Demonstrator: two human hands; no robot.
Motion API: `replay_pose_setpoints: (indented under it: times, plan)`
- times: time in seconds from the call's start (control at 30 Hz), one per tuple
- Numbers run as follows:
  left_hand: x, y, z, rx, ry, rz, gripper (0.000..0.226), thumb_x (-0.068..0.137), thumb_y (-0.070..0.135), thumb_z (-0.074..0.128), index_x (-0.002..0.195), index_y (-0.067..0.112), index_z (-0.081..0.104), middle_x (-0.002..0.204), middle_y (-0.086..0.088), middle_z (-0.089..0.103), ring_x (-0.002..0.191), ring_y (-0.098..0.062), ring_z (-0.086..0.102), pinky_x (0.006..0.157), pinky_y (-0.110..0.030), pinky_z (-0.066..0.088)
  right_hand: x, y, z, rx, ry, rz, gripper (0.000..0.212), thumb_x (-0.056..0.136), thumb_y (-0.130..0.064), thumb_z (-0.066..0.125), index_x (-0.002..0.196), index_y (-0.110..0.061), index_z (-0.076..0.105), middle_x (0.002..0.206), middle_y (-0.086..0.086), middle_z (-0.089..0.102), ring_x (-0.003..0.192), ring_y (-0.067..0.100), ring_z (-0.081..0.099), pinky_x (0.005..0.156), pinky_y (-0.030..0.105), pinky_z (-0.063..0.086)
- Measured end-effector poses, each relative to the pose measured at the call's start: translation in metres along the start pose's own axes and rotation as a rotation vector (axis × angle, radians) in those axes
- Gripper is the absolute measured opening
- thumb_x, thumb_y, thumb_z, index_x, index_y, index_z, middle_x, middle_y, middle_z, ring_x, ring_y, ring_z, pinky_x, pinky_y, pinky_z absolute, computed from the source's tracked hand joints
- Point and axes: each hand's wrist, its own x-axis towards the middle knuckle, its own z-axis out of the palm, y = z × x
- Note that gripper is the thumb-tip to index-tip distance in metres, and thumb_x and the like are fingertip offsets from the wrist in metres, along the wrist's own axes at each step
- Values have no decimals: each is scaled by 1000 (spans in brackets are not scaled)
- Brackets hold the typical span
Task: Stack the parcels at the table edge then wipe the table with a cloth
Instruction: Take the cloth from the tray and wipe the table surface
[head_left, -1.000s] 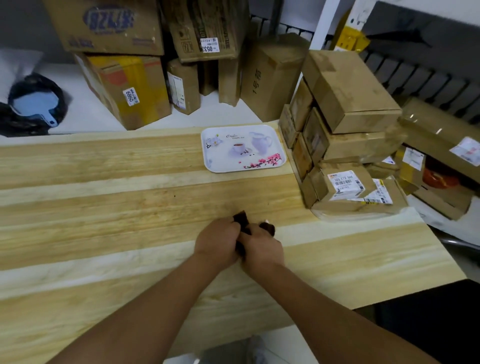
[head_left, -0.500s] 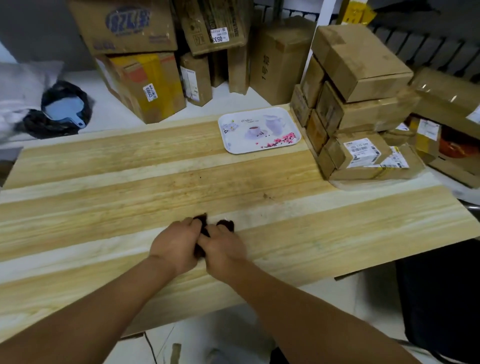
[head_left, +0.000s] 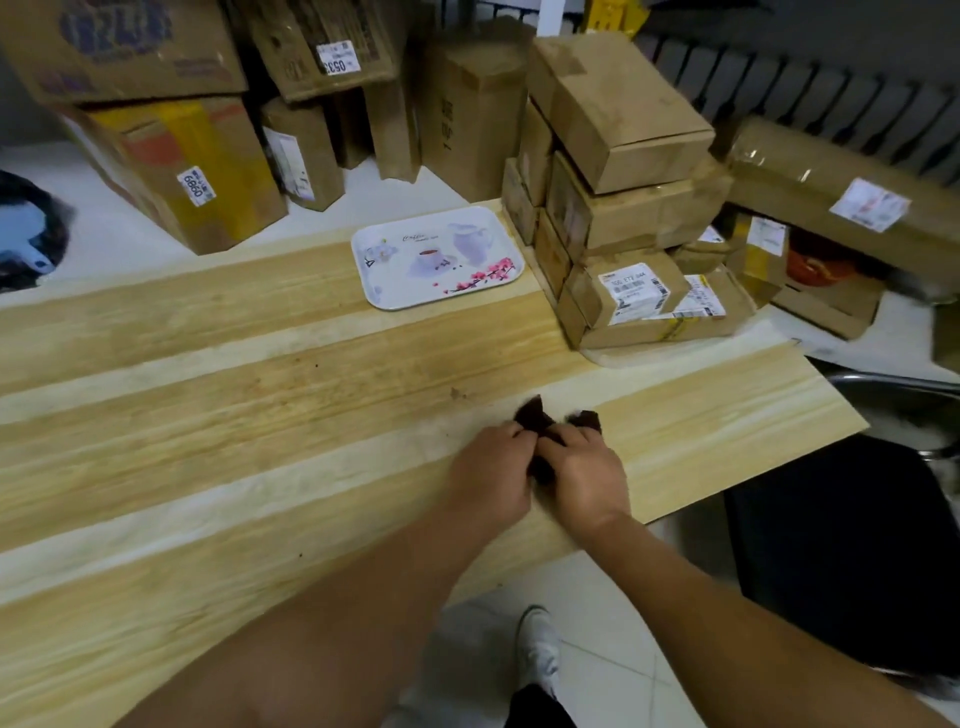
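Note:
A dark brown cloth (head_left: 535, 418) lies bunched on the wooden table (head_left: 208, 395), near its front right part. My left hand (head_left: 491, 475) and my right hand (head_left: 584, 478) sit side by side on the cloth, fingers curled over it, and hide most of it. Brown cardboard parcels (head_left: 618, 208) stand stacked at the table's far right edge, several high, some with white labels.
A white printed tray (head_left: 436, 257) lies on the table left of the parcel stack. Larger cartons (head_left: 171, 156) crowd the white surface behind. A black chair (head_left: 852, 545) stands right of the table's front corner. My white shoe (head_left: 540, 644) shows on the tiled floor below.
Both hands slid the cloth left across the table, then back right toward the front right part. The view has shifted with them. The parcels and tray have not moved.

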Motion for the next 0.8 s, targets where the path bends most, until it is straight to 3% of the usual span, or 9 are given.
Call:
replay_pose_setpoints:
  times: [0.1, 0.2, 0.33, 0.4, 0.5, 0.6, 0.7, 0.8]
  plan:
    - [-1, -23, -11, 53, -22, -57, 32, 80, 25, 63, 112, 20, 58, 113, -1, 54, 103, -22, 55, 81, -37, 50, 4, -28, 9, 71, 12, -21, 39, 55, -16, 75, 94, -20, 69, 92, 7, 67, 77, 32, 62, 54, 32, 51]
    - [-13, -57, -11, 70, 26, 30, 30, 77, 17, 64, 106, 20, 66, 103, -3, 61, 94, -24, 58, 73, -30, 47, 0, -37, 16, 138, -26, -161, 47, 59, -15, 71, 105, -24, 64, 105, 4, 65, 88, 29, 62, 66, 35, 55]
    - [2, -56, -5, 162, -19, 111, 31, 61, 8, 75, 91, 14, 71, 86, -5, 64, 76, -27, 64, 57, -25, 46, 11, -8, 15, 148, -18, -287, 47, 63, -10, 71, 107, -25, 65, 108, 2, 65, 93, 28, 61, 65, 35, 55]
    - [25, -32, 1, 160, -39, 148, 31, 65, 8, 72, 96, 11, 70, 91, -8, 64, 81, -30, 63, 60, -27, 48, 19, 25, 9, 142, -16, -290, 40, 70, -13, 67, 107, -26, 67, 109, 2, 66, 94, 29, 61, 64, 34, 54]
    - [61, 24, 14, 74, -26, 129, 36, 88, 14, 54, 124, 14, 57, 121, -6, 55, 108, -27, 52, 84, -35, 46, 22, 87, -3, 116, 27, -195, 28, 72, -17, 61, 97, -24, 71, 108, 2, 68, 95, 29, 62, 67, 36, 55]
    - [84, 77, 25, 9, -59, 118, 53, 91, 11, 51, 142, 15, 40, 143, -5, 39, 124, -28, 43, 100, -39, 42, 19, 134, -19, 80, 81, -41, 33, 64, -7, 70, 95, -19, 72, 109, 7, 68, 100, 34, 63, 73, 40, 56]
    - [91, 83, 24, 17, -50, 111, 43, 88, 8, 54, 130, 12, 51, 133, -8, 46, 117, -30, 46, 92, -41, 45, 13, 121, -23, 53, 95, 119, 40, 56, -1, 76, 93, -15, 73, 106, 10, 68, 96, 36, 63, 68, 36, 56]
    - [85, 60, 12, 97, -99, 117, 37, 83, 5, 57, 119, 10, 58, 120, -9, 52, 110, -29, 50, 86, -40, 46, 7, 73, -17, 20, 62, 244, 34, 54, -8, 78, 85, -18, 70, 93, 8, 68, 82, 34, 63, 50, 30, 49]
